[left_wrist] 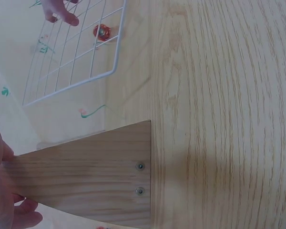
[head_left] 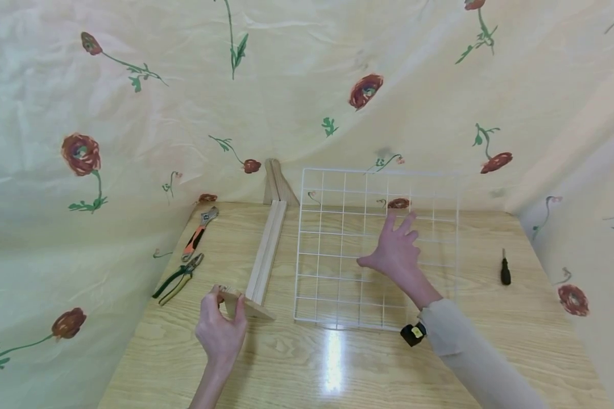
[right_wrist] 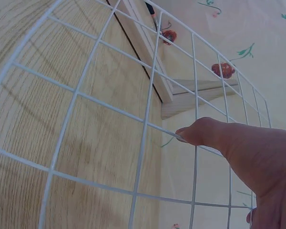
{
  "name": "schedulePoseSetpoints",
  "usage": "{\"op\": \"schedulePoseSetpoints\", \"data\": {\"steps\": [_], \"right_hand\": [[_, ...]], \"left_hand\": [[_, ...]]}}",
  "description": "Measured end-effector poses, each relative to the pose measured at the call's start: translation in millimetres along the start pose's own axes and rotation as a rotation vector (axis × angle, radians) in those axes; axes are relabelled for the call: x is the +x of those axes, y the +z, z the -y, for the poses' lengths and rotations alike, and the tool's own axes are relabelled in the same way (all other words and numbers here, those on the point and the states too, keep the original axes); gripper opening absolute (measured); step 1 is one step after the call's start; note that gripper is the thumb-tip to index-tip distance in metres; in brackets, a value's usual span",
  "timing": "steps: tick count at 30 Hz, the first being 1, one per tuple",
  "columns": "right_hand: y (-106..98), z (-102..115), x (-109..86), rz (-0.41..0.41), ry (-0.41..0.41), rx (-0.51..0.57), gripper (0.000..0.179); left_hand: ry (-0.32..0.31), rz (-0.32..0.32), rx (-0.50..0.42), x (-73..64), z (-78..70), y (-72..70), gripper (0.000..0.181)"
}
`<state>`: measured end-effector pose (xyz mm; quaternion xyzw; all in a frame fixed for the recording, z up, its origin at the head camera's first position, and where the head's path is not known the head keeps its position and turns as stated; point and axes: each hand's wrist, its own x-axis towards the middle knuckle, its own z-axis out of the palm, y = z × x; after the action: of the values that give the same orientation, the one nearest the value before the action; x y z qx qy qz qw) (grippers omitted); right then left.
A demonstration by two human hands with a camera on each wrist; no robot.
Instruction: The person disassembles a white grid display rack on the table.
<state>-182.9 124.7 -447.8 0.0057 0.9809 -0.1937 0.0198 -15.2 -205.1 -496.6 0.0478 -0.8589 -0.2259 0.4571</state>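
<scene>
At the near end of a wooden stand, my left hand (head_left: 221,329) pinches the narrow top of a tapered end board (left_wrist: 86,171). Two screw heads show on that board's face, and its wide edge meets the tabletop. Parallel wooden rails (head_left: 268,250) run from it to a matching far end board (head_left: 282,184). My right hand (head_left: 396,253) holds a white wire grid panel (head_left: 317,254) with fingers and thumb spread across several cells. In the right wrist view its thumb (right_wrist: 202,132) presses on a wire. The panel is raised, casting shadows on the wood.
Left of the stand lie an adjustable wrench (head_left: 199,234) and pliers (head_left: 178,279). A black screwdriver (head_left: 505,270) rests at the right. Close to my right sleeve is a small black-and-yellow object (head_left: 413,334). Flowered cloth (head_left: 286,113) hangs behind the table (head_left: 297,369).
</scene>
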Motion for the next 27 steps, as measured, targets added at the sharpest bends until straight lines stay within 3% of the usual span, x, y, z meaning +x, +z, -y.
{"op": "schedulePoseSetpoints", "data": {"steps": [27], "right_hand": [[30, 1, 23.3, 0.177, 0.031, -0.053, 0.141]], "left_hand": [[0.024, -0.013, -0.004, 1.1, 1.7, 0.7, 0.05]]}}
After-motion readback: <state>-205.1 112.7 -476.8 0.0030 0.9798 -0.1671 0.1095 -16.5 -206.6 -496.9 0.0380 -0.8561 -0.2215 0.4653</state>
